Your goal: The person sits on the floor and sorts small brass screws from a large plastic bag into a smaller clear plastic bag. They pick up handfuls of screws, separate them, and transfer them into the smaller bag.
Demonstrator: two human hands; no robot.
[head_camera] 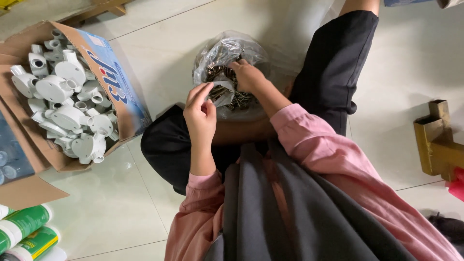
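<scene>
Both hands met at the bag (227, 48) ahead of me: right hand (247, 75) plunged deepest, fingers curled among screws (220, 73); left hand (200, 113) pinched its edge.

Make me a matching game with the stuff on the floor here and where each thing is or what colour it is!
Things:
1. plastic bag
2. cardboard box
3. green tubes
4. brass piece

Descriptions:
A. bottom left corner
B. far right on the tiles
C. full of white pipe fittings
D. right hand reaching inside

Pairs: 1-D, 2-C, 3-A, 4-B
</scene>
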